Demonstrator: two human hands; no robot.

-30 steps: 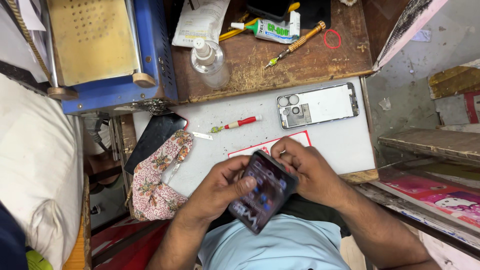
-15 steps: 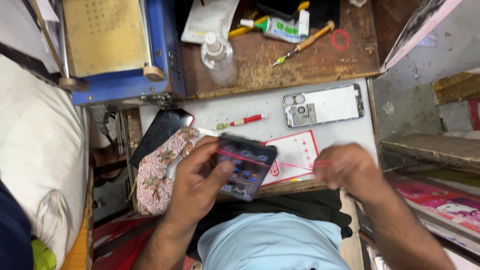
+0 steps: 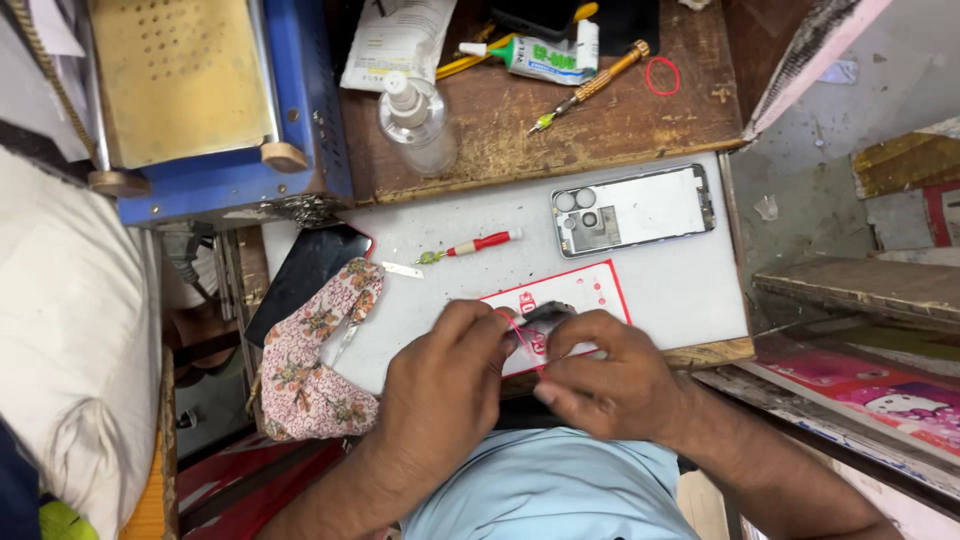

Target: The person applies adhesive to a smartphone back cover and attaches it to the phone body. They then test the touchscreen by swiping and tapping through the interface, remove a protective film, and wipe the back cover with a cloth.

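Note:
My two hands meet over the front edge of the white work board (image 3: 690, 290). My left hand (image 3: 440, 390) grips a dark phone (image 3: 547, 318), which is mostly hidden under my fingers. My right hand (image 3: 610, 385) curls over the phone's other side and pinches a thin red band (image 3: 518, 338) that runs across the phone between both thumbs. Under the hands lies a white card with a red border (image 3: 575, 290).
On the board lie a white phone back frame (image 3: 630, 210), a red-handled screwdriver (image 3: 475, 245), a small metal blade (image 3: 400, 270), a dark screen panel (image 3: 305, 280) and a floral cloth (image 3: 315, 370). Behind it, a wooden shelf (image 3: 680, 120) holds a spray bottle (image 3: 415, 120), a glue tube (image 3: 540, 58) and a wooden-handled screwdriver (image 3: 590, 85). A blue machine (image 3: 190, 90) stands at the left.
The phone went from both hands to the left hand alone while the right hand swung out to the right. Now the right hand is back on it with a red band.

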